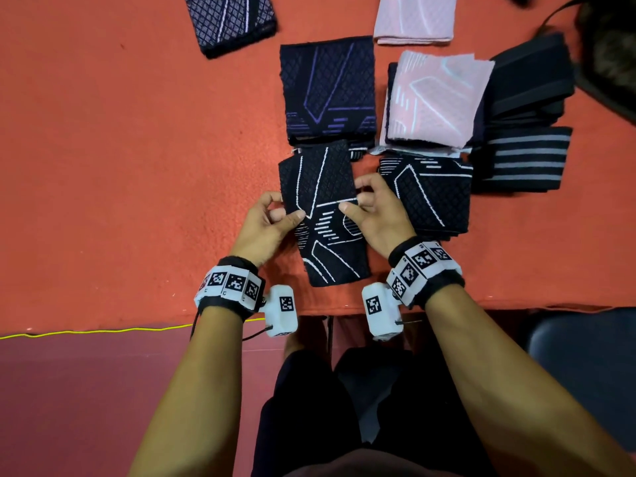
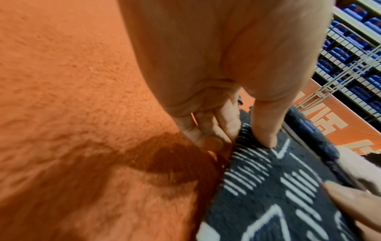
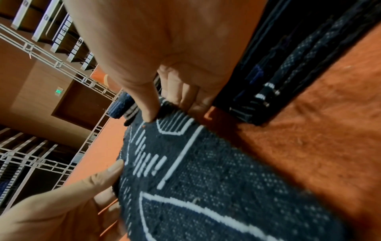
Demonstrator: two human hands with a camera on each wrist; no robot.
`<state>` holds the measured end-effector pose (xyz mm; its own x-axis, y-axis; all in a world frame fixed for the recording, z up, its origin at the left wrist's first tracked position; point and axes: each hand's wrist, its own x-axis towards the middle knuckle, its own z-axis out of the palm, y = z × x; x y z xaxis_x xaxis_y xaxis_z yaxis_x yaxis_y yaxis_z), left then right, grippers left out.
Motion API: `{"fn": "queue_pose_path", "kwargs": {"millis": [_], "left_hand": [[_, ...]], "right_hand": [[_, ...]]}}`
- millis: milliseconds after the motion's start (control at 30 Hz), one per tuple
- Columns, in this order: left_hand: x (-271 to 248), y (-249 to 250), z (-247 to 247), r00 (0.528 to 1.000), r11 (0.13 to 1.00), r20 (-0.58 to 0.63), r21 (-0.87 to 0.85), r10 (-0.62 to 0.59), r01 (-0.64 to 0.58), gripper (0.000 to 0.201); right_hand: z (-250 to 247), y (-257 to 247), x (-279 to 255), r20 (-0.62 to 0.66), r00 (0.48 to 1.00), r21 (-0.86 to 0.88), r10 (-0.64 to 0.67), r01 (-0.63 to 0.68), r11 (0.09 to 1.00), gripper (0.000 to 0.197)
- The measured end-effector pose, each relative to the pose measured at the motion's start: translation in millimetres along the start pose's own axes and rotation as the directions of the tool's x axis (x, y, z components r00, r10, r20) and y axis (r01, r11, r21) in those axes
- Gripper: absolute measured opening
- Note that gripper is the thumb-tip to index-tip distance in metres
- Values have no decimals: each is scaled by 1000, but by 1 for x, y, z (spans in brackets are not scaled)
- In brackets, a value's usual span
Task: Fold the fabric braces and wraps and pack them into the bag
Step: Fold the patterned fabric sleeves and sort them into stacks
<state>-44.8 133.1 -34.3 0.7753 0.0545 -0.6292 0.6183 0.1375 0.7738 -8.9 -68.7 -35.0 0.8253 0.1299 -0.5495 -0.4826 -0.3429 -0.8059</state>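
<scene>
Both hands pinch the black brace (image 1: 327,215) at its side edges: left hand (image 1: 266,222), right hand (image 1: 375,210). It lies on the orange surface (image 1: 137,166) (upper half seemingly folded over), beside folded stacks (image 1: 437,101)

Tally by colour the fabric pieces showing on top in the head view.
Pink braces: 2
Dark braces with pale lines: 3
Dark brace with purple lines: 1
Black wraps: 2
Total: 8, hidden stack layers not counted.

occlusion: left hand (image 1: 266,222) fingers under brace (image 1: 323,215) | cut off: dark bag (image 1: 609,53), top-right edge | blurred: wrist-view shelving (image 2: 354,53)
</scene>
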Motion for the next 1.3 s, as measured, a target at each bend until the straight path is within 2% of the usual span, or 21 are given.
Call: {"fn": "queue_pose_path", "kwargs": {"millis": [100, 233, 333, 467, 600, 733, 867, 967, 1100, 1167, 1300], "left_hand": [[-3, -2, -3, 1000, 1000, 16, -25, -12, 12, 37], [-4, -3, -5, 999, 999, 13, -1, 42, -42, 57], [-5, -1, -6, 996, 995, 5, 28, 91, -91, 60], [-10, 3, -13, 991, 991, -26, 44, 130, -128, 66], [-10, 7, -16, 1000, 999, 5, 35, 25, -25, 39], [-7, 8, -20, 991, 989, 68, 101, -117, 109, 56], [-2, 10, -17, 988, 968, 92, 230, -124, 100, 65], [2, 9, -17, 989, 959, 80, 265, -122, 97, 56], [5, 7, -15, 992, 961, 77, 265, -96, 73, 29], [3, 8, -15, 995, 970, 79, 239, -64, 44, 20], [-4, 12, -20, 998, 961, -1, 269, 61, -59, 5]], "right_hand": [[-6, 0, -2, 17, 1000, 14, -24, 24, 1000, 33], [-6, -2, -3, 33, 996, -14, -78, 79, 997, 29], [-6, -2, -2, 84, 992, 16, -92, 91, 996, 22], [-10, -3, -1, 172, 984, 38, -37, 31, 999, 19], [-12, -6, 0, 182, 983, 30, -19, 14, 999, 30], [-11, -9, 5, 197, 980, -27, -34, 40, 999, 39], [-9, -13, 11, 133, 989, -134, -71, 89, 987, 33], [-7, -15, 15, 91, 988, -227, -128, 146, 963, 28], [-4, -15, 16, 42, 982, -291, -182, 187, 938, 19], [-3, -16, 15, 19, 981, -267, -193, 192, 944, 15], [-5, -18, 14, 37, 975, -152, -219, 223, 963, 12]]}}
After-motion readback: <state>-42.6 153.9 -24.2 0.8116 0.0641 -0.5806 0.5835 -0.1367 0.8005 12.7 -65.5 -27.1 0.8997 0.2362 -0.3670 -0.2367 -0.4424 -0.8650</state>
